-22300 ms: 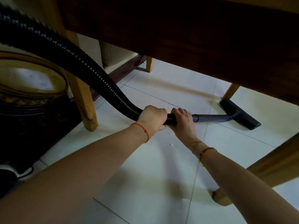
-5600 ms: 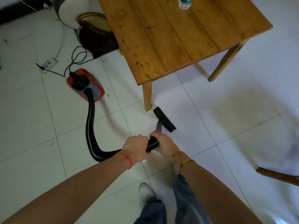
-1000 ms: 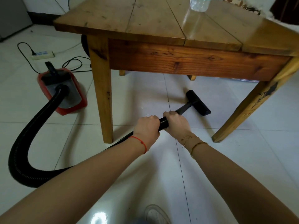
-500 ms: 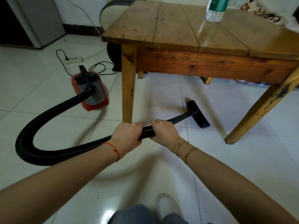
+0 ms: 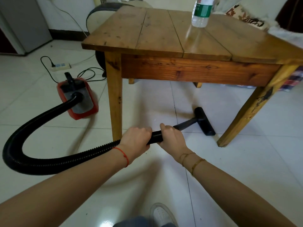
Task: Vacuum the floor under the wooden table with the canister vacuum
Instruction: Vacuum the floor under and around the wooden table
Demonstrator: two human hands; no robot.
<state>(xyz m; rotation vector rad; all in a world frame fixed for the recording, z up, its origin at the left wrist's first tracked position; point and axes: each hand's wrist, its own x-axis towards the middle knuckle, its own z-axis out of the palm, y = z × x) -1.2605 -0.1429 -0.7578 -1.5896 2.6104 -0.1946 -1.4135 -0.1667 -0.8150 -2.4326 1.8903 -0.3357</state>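
A red and grey canister vacuum (image 5: pixel 78 99) sits on the white tiles left of the wooden table (image 5: pixel 164 40). Its black ribbed hose (image 5: pixel 32 125) loops out to the left and comes back to my hands. My left hand (image 5: pixel 136 141) grips the hose end. Just ahead of it, my right hand (image 5: pixel 171 136) grips the same black tube. The short wand runs forward to the black floor nozzle (image 5: pixel 204 121), which lies on the tiles under the table's near edge, between the two front legs.
A clear water bottle (image 5: pixel 201 12) stands on the tabletop. A white power strip (image 5: pixel 60 65) and black cords lie on the floor behind the vacuum. A grey cabinet (image 5: pixel 23 25) stands far left. My white shoe (image 5: pixel 161 215) is at the bottom.
My view has pulled back and shifted right since a second ago. The nozzle has slid slightly nearer, toward the front right leg. Both hands keep their grip on the hose.
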